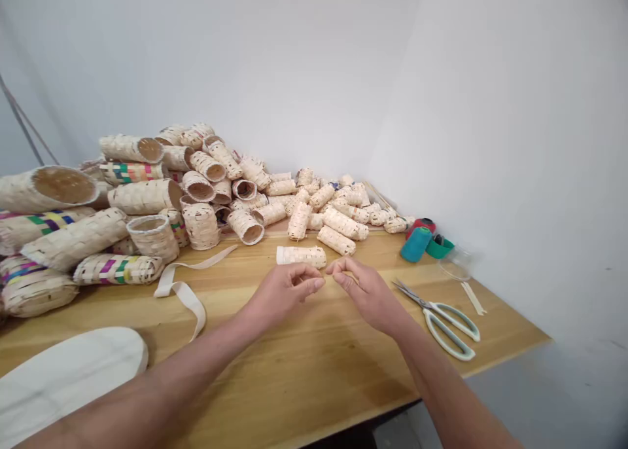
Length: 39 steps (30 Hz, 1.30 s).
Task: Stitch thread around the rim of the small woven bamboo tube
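My left hand (287,290) and my right hand (364,293) face each other above the wooden table, a small gap between their fingertips. Thumb and fingertips are pinched together on both. Anything between them is too fine to make out, perhaps nothing. Just beyond lies a small woven cylinder (301,256) on its side, with a white band at its left end; my left hand overlaps its lower edge. Another small woven cylinder (336,240) lies behind my right hand. Scissors (434,315) with pale handles rest to the right of my right hand, blades slightly apart.
A large heap of woven cylinders (147,194), some with coloured strips, fills the back left. A cream ribbon (184,292) and a white round board (83,370) lie at left. Thread spools (417,243) and a clear container (457,263) stand near the right wall (515,141).
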{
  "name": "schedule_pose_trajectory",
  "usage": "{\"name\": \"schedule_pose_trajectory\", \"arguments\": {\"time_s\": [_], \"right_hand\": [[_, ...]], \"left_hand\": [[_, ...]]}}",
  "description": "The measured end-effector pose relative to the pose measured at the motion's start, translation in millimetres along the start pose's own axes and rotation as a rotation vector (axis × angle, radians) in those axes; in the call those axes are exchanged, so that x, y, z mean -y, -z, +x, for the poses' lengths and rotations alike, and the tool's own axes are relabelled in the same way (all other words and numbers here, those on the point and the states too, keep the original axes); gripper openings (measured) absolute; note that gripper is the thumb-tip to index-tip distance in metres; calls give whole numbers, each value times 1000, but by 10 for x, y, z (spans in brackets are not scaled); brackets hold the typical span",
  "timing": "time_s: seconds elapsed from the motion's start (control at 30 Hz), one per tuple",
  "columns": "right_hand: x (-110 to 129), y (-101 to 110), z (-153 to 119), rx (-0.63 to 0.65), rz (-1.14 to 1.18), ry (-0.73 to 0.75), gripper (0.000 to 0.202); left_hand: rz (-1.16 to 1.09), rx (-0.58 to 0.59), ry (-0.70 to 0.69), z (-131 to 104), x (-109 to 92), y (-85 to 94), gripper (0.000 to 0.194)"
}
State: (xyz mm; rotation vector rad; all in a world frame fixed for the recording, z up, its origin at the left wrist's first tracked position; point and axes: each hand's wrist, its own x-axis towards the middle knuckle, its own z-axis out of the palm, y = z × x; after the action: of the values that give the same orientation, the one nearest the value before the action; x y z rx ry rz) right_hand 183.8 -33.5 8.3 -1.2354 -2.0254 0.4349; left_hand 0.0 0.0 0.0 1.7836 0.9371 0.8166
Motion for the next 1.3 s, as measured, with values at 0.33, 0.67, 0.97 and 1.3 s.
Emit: {"name": "schedule_pose_trajectory", "arguments": {"time_s": [0.33, 0.67, 0.97, 1.3], "right_hand": [[63, -105, -34, 17, 151, -70, 17], [84, -128, -59, 0, 473, -186, 21], [159, -37, -131, -179, 94, -141, 14], [140, 123, -503, -213, 225, -324, 21]], "left_hand": [[128, 8, -135, -7, -31, -44, 33], [232, -73, -174, 8, -56, -32, 32], [463, -71, -170, 36, 10, -20, 30], [1067, 226, -50, 18, 48, -197, 20]]}}
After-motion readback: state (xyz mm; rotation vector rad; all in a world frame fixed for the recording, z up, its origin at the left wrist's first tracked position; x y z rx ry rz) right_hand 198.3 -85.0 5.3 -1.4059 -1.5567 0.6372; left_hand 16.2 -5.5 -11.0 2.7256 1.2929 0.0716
